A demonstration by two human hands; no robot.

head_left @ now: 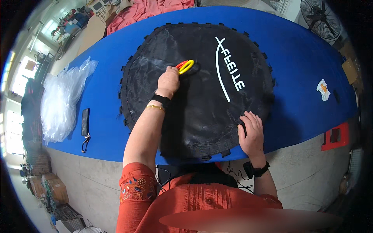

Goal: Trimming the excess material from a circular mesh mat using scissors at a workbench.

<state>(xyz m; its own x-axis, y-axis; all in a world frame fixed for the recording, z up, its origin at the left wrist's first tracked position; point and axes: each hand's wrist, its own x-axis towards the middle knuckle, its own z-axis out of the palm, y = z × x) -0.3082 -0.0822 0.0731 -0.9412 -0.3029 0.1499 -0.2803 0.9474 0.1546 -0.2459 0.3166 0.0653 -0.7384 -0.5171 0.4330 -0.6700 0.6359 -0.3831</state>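
A round black trampoline mat (194,112), with small tabs around its edge and white lettering on the right, lies spread over a blue-covered table. My left hand (168,81) is closed above the mat's middle left. From it stick out the red and yellow loop handles of what look like scissors (187,66); the blades are hidden. Toward the mat's near right edge, my right hand (252,136) rests on the fabric, thumb apart from the fingers. A dark patch shows between them, either a fold or shadow.
Crumpled clear plastic (62,101) lies at the table's left, beside a black pouch (85,122) with a metal clip. A small white wrapper (323,90) is at the right. Beyond stand a fan (319,19) and pink cloth (147,13); a red stool (336,138) is below right.
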